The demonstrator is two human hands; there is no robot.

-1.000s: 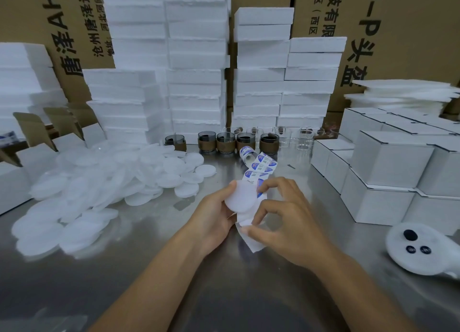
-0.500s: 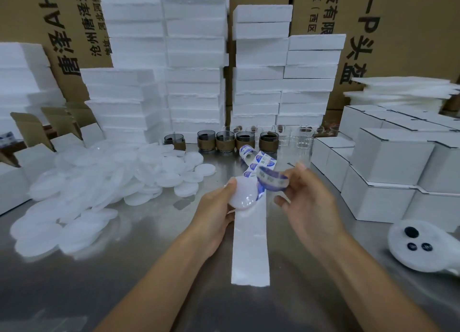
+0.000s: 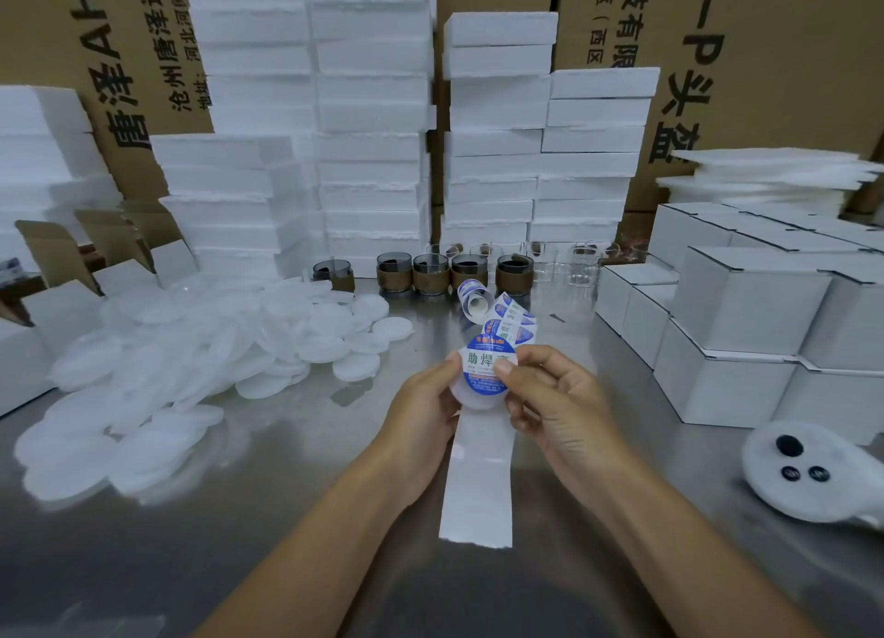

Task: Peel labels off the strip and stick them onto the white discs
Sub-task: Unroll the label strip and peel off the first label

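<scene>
Label (image 3: 484, 368), dangling from the right hand (image 3: 559, 400) half a second ago, now lies on the disc (image 3: 468, 397) at frame centre. Hands are together: left hand (image 3: 421, 412) grips the disc's edge, right hand pinches the label onto it. Only smoothing seems left for this disc.

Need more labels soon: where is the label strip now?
Head view, centre: the label strip stretches over the metal table, printed end curled beyond the left hand and right hand near the brown cups, bare end trailing toward the person.
</scene>
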